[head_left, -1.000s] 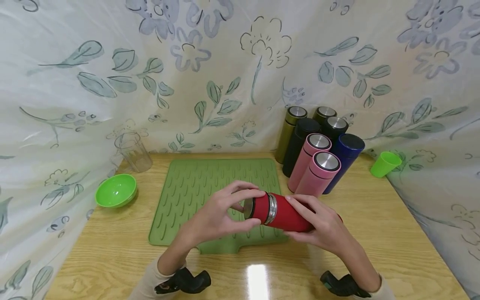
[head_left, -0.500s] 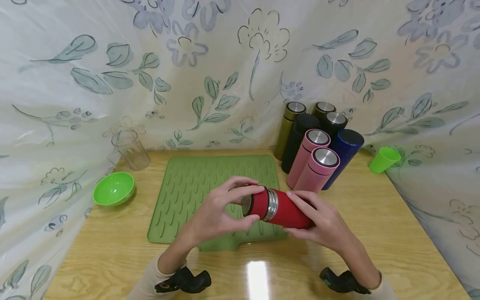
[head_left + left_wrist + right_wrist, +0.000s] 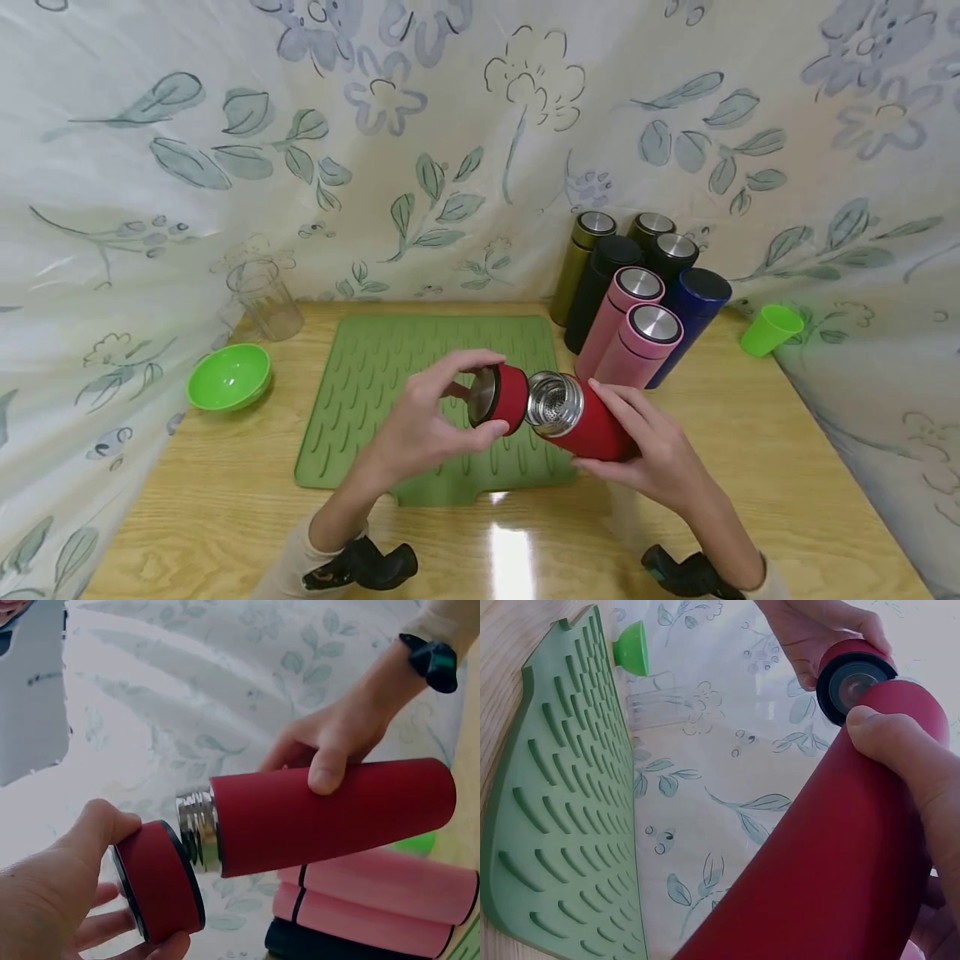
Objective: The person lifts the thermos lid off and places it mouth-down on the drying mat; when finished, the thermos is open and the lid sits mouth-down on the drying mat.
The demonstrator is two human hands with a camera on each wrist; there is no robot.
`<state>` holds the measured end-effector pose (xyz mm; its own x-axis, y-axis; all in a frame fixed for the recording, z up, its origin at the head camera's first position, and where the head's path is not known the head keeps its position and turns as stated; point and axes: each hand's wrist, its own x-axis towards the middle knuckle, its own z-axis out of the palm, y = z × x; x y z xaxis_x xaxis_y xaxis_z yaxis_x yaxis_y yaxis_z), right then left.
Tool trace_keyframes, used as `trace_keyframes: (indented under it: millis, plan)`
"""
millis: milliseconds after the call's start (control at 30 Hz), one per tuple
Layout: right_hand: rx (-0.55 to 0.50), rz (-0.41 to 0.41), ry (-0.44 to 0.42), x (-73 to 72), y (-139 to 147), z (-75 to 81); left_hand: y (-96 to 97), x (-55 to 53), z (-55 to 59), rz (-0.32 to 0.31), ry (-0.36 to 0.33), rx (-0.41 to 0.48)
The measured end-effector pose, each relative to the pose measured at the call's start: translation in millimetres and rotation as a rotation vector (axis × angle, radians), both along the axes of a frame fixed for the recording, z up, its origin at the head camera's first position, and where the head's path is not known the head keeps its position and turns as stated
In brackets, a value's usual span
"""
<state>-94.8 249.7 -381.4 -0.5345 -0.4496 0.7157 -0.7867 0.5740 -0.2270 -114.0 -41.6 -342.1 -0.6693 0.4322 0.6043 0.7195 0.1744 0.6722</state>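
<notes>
My left hand (image 3: 429, 412) pinches a red lid (image 3: 512, 398) between thumb and fingers; the lid has a steel top and a black rim. In the right wrist view, the dark underside of the lid (image 3: 853, 686) shows. A red thermos flask (image 3: 604, 421) lies tilted in the grip of my right hand (image 3: 651, 443), its steel mouth turned toward the lid. Inside the mouth a perforated strainer (image 3: 553, 405) is visible. Lid and flask are separate, with their edges very close. In the left wrist view, the threaded steel neck (image 3: 199, 829) is exposed.
Several thermos flasks in pink (image 3: 627, 333), black, blue (image 3: 693, 310) and olive stand upright at the back right. A green ridged mat (image 3: 360, 400) lies under the hands. A green bowl (image 3: 229, 377) and clear jug (image 3: 266, 302) sit left; a green cup (image 3: 771, 329) stands far right.
The lid has come off the flask and moved left with my left hand. The flask's mouth has turned toward the head camera, showing the strainer inside.
</notes>
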Motion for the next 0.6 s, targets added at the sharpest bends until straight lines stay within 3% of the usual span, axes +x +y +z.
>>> trace_keyframes:
  millis: [167, 333, 500, 600]
  plan:
    - [-0.121, 0.062, -0.128, 4.2, 4, -0.7, -3.4, 2.0, -2.0, 0.007, -0.019, 0.016]
    - [-0.289, 0.116, -0.217, 6.8, 10, 2.4, -4.1, -0.3, -4.1, -0.01, 0.027, 0.009]
    - [-0.403, 0.082, -0.323, 15.3, 14, 7.5, -0.1, -3.3, -4.5, -0.049, 0.084, -0.004]
    - [-0.466, 0.087, -0.359, 18.8, 16, 9.0, 1.0, -3.5, -5.0, -0.045, 0.063, -0.042]
